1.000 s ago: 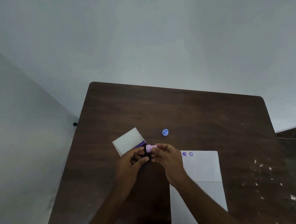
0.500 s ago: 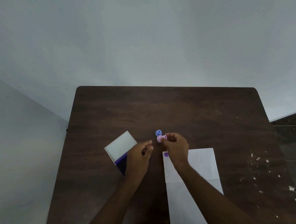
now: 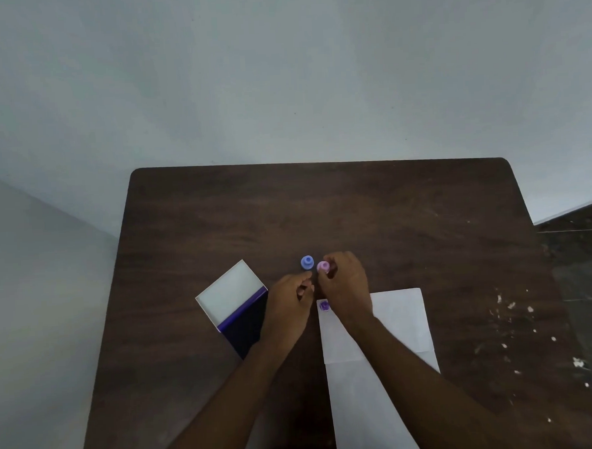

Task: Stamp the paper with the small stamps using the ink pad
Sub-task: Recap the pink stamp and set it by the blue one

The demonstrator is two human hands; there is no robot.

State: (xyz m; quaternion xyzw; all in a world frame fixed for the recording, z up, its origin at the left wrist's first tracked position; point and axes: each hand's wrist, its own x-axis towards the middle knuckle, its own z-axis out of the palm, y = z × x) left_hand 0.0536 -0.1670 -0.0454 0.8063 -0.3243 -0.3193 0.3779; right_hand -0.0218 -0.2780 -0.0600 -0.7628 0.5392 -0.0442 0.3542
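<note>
On the dark wooden surface (image 3: 321,206), the right hand (image 3: 345,283) pinches the small pink plastic stamp (image 3: 323,266) in its fingers beside the small blue plastic stamp (image 3: 307,262); the left hand (image 3: 288,303) is loosely curled, holding nothing. Probably next: take another stamp and ink it.

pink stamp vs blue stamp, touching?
Cannot tell. In the head view the pink stamp, held by the right hand, sits right beside the blue stamp on the table; no clear gap or contact shows between them.

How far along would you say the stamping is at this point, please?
Done: one purple print shows on the paper. In hand: the right hand has the pink stamp in its grip beside the blue stamp. Left: most of the sheet is bare.
</note>
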